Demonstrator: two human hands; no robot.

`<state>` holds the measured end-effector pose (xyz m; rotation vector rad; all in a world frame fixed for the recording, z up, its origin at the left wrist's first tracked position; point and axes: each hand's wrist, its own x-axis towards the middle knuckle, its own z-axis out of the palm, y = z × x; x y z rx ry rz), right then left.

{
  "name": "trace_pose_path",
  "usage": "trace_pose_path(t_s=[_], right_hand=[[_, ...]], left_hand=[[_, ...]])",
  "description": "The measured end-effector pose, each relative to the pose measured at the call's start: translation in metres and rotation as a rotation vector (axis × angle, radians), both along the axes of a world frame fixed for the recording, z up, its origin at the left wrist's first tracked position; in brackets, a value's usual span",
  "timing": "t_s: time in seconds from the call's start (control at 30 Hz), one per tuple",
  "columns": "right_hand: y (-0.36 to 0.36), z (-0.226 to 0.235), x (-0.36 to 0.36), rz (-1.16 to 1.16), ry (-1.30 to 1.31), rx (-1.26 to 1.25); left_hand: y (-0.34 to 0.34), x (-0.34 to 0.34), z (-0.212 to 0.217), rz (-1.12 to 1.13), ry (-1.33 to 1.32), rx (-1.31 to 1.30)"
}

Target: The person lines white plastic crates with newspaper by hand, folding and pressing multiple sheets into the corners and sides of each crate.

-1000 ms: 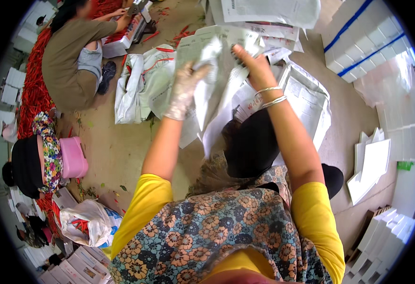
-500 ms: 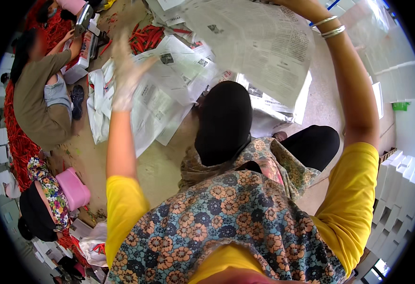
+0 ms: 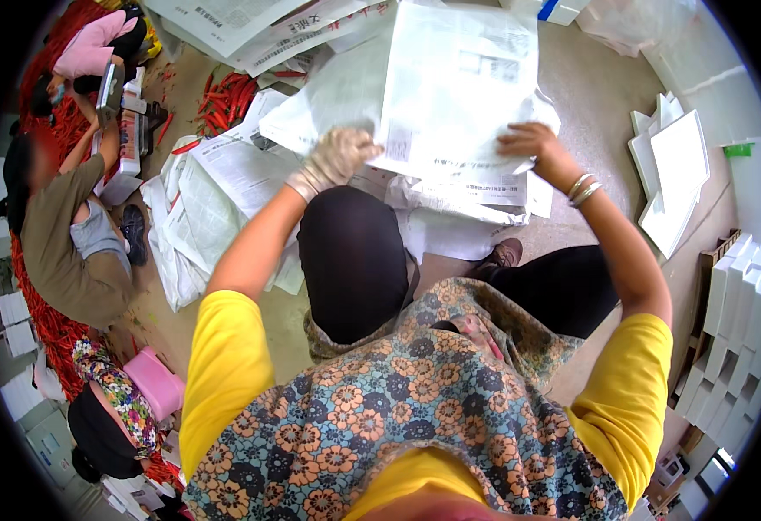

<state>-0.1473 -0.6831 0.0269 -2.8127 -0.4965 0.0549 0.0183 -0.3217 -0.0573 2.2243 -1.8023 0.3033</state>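
A large newspaper sheet [image 3: 458, 87] is spread in front of me over more paper. My left hand [image 3: 339, 158], in a pale thin glove, is closed on its near left corner. My bare right hand [image 3: 541, 154], with bangles at the wrist, has its fingers bent around the near right corner. Under the sheet, folded newspaper and white plastic film [image 3: 458, 227] cover something whose shape is mostly hidden. My black-clad knee [image 3: 356, 260] rises just below my left hand.
Newspaper and white plastic [image 3: 215, 195] lie on the floor at left, near red chillies [image 3: 228, 100]. A co-worker in brown [image 3: 72, 234] sits farther left. White panels [image 3: 671, 169] lie at right, and white foam boxes [image 3: 732, 347] are stacked at the right rim.
Both hands have come down and closer together from their spread, raised position. The lifted newspaper sheet now lies flatter in front of me, and my left hand has taken its corner.
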Motion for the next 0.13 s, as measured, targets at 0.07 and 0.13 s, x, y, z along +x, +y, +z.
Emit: trace_pose_path(t_s=[0.07,0.13], right_hand=[[-0.022,-0.068,0.000,-0.014,0.169,-0.102],[-0.026,-0.101,0.002,-0.079,0.353,-0.211]], left_hand=[[-0.008,-0.010,-0.037,-0.018,0.084,0.005],[-0.015,-0.020,-0.054,0.115,0.256,0.187]])
